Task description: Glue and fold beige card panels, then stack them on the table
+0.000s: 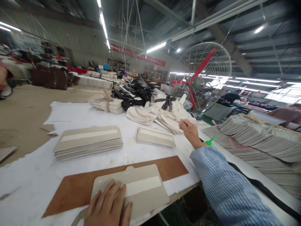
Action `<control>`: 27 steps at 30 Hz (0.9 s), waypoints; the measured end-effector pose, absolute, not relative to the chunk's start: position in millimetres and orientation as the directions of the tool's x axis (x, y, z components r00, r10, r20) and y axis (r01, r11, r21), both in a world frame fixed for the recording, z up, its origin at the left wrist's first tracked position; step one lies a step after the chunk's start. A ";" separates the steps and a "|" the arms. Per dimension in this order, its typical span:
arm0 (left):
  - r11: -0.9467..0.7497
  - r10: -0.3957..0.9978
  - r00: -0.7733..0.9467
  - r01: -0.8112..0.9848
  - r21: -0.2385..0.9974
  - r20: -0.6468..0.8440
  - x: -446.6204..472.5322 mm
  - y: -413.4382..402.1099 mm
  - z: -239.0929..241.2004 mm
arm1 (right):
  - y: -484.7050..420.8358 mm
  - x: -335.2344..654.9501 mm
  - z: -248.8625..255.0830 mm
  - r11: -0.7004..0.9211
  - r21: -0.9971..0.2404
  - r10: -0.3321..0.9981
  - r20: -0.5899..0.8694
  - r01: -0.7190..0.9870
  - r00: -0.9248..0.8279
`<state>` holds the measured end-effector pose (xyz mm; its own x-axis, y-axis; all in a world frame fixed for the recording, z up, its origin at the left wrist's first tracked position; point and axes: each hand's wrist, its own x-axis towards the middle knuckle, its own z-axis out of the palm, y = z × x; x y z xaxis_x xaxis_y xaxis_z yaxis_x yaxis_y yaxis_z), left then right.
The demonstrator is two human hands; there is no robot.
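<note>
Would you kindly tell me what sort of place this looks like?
Probably a factory workshop: neatly stacked beige panels on the worktable, a large caged fan, and strip lights overhead.

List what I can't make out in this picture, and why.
Head view: one corner of the beige panel, under the left hand.
Head view: whether the right hand holds anything, hidden by its own curl.
Head view: lettering on the red banner, too small and blurred.
Head view: most of another person's arm, cut off by the left edge.
</note>
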<state>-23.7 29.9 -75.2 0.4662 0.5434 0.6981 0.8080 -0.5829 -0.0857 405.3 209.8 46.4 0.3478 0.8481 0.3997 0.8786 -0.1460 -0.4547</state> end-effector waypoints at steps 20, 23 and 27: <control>0.149 0.955 -0.183 -0.392 0.908 -0.235 -24.1 -24.3 6.5 | 27.3 269.8 12.4 0.017 -0.930 0.867 -0.169 0.366 -0.469; 0.161 0.907 -0.303 -0.396 0.904 -0.294 -23.3 -17.0 6.0 | 27.8 280.2 5.1 -0.199 -0.938 0.897 -0.291 0.284 -0.334; 0.166 0.903 -0.353 -0.242 0.956 -0.246 -25.1 -9.2 4.3 | 38.0 290.7 -1.5 -0.243 -0.929 0.944 -0.293 0.281 -0.154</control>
<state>-25.1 -9.2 4.3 -0.3528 0.9027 -0.2463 -0.2417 0.1664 0.9560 290.7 38.0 -1.5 -0.1535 0.9436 -0.2933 0.2806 -0.2429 -0.9286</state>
